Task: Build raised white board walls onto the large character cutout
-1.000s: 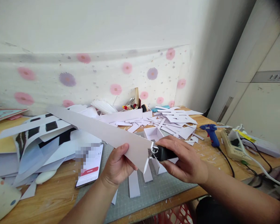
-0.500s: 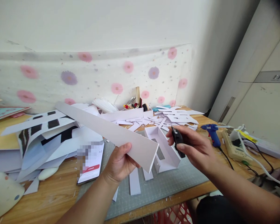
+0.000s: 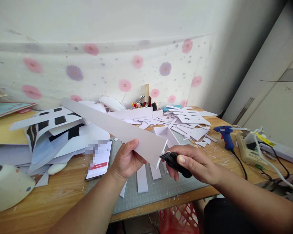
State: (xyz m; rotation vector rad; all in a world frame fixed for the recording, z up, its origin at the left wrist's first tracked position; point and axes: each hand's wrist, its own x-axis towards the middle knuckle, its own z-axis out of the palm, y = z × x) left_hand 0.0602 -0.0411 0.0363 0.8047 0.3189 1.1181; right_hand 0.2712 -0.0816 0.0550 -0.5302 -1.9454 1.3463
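My left hand grips a long white foam board strip near its close end, thumb on top and fingers beneath. The strip slants up and away to the left, above the table. In my right hand is a black utility knife, its tip at the cut end of the strip; I cannot tell whether the blade touches it. Behind that hand, a white open box rests on the grey cutting mat, partly hidden. Short white strips lie on the mat below the board.
A phone lies left of my left hand. Printed sheets pile up at the left. White scraps cover the back right. A blue glue gun and a power strip stand right. Below the edge is a red basket.
My right hand has moved left and down, bringing the knife to the strip's near end. The left hand keeps its hold on the strip. The camera view has shifted slightly.
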